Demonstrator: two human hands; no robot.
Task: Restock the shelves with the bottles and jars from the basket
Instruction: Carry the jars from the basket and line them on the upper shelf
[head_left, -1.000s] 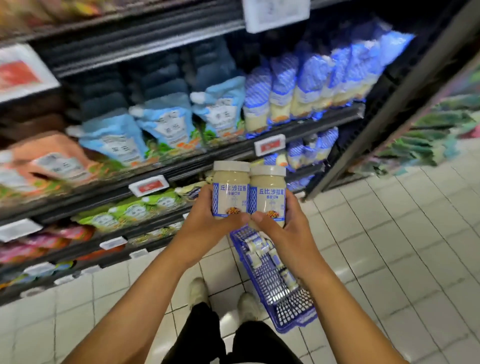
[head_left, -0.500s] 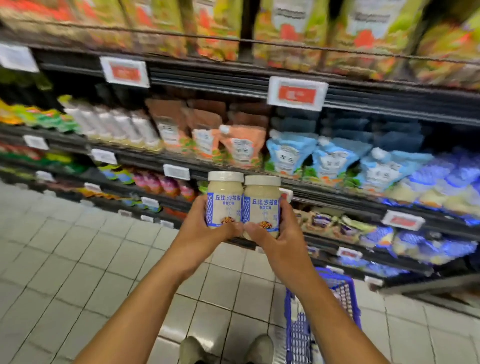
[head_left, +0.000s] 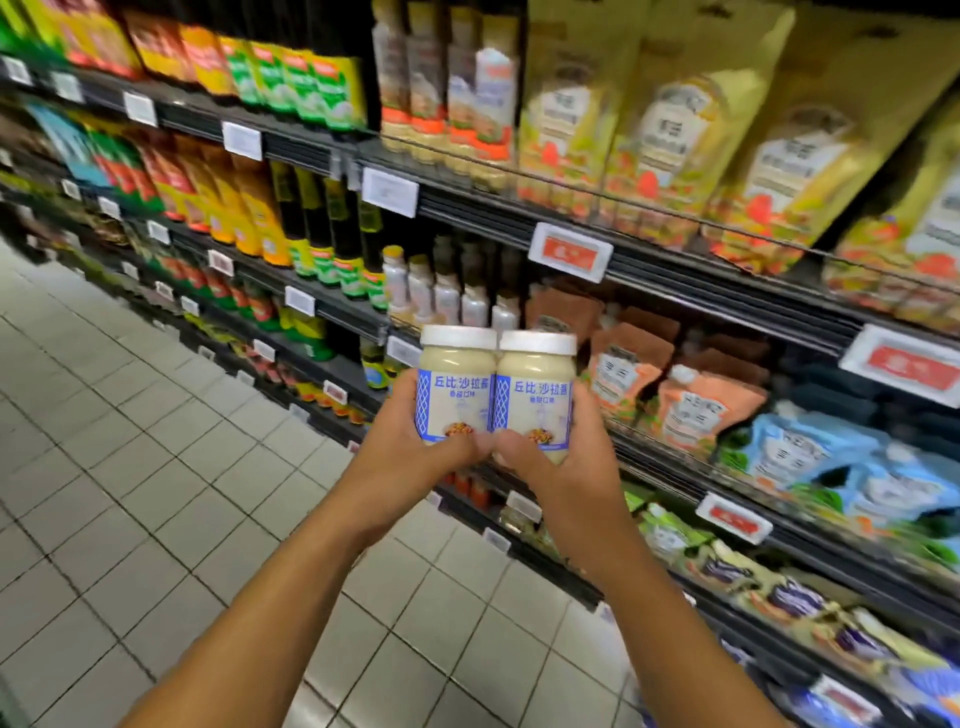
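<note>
The left hand grips the left jar and the right hand the right jar, both low around the body. Full and smooth, the jars likely handle heavy, rigid and breakable.

cream jars, white lids, blue-latticed labels

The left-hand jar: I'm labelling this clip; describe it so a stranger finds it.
Before the shelves, two hands hold a touching pair of blue-labelled jars. Yours is the jar in the left hand, on the tiled floor side; its twin is in the right hand.
</note>
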